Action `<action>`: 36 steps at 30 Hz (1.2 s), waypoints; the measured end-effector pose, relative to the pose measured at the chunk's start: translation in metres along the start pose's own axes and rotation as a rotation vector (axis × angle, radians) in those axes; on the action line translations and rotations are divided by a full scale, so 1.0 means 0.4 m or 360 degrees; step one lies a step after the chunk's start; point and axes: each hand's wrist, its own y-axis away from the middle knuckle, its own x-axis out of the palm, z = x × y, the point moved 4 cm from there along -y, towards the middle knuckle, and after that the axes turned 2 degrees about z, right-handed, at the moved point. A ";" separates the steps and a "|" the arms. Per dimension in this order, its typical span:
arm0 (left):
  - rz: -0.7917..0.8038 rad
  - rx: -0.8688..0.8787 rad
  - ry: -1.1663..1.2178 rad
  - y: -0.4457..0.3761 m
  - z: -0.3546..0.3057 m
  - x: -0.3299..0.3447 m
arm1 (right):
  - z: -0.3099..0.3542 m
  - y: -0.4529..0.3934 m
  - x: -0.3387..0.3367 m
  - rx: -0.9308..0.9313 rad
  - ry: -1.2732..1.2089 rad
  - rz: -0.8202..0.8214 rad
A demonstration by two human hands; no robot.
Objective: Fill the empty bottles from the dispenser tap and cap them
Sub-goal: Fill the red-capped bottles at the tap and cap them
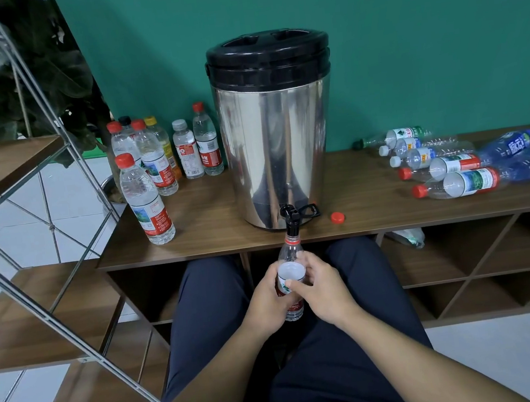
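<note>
Nearest to us, our left hand (266, 295) and right hand (321, 285) both wrap around one clear bottle (291, 274) with a red and white label, fingers curled and clamped on its sides from either flank. We hold it upright over our lap, just in front of the near edge of the wooden table (374, 218). The bottle has no cap on, and its open neck with a red ring sits directly under the black tap (290, 219), seemingly touching the spout.

The tap juts from the foot of the steel dispenser (275, 146), which stands near the table's middle and carries a black lid (267, 56). Just right of the tap, a loose red cap (338, 217) lies on the tabletop.

On the left, a capped bottle with a red top (146, 199) stands upright alone, close to the near edge. Farther back on that side, a cluster of upright bottles (165, 149) stands beside the dispenser, with red, black, yellow and grey caps.

On the right, a row of bottles lying on their sides (444, 160) stretches toward the far edge, caps pointing left; two of them are blue.

Under the table we see open wooden compartments (482, 262). At far left rises a metal-framed shelf (22, 169), and behind everything is a green wall (403, 36).
</note>
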 end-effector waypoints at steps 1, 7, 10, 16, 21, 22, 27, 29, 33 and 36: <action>-0.0003 -0.0001 0.0002 0.001 0.000 0.000 | 0.000 0.000 0.000 -0.0007 0.0002 -0.0003; -0.0004 -0.0014 0.0017 0.003 -0.002 0.001 | 0.003 0.003 -0.001 -0.0035 -0.0003 -0.0008; -0.0004 -0.0017 0.0020 0.004 -0.003 0.000 | 0.003 0.003 -0.001 -0.0031 -0.0005 -0.0011; -0.0008 -0.0023 0.0033 0.003 -0.003 0.002 | 0.010 0.006 -0.004 -0.0034 -0.0010 -0.0018; -0.0014 -0.0024 0.0027 0.003 -0.004 0.002 | 0.011 0.007 -0.002 -0.0028 -0.0019 -0.0012; -0.0013 -0.0025 0.0026 0.003 -0.003 0.002 | 0.011 0.006 -0.002 -0.0026 -0.0017 -0.0011; -0.0012 -0.0026 0.0033 0.004 -0.005 0.002 | 0.007 0.005 -0.002 -0.0031 -0.0015 -0.0020; -0.0011 -0.0025 0.0029 0.005 -0.005 0.001 | 0.007 0.005 -0.001 -0.0034 -0.0017 -0.0022; -0.0002 -0.0018 0.0022 0.004 -0.005 0.001 | 0.009 0.006 -0.002 -0.0059 -0.0024 -0.0013; -0.0005 -0.0010 0.0024 0.004 -0.006 0.001 | 0.010 0.008 -0.002 -0.0065 -0.0026 -0.0016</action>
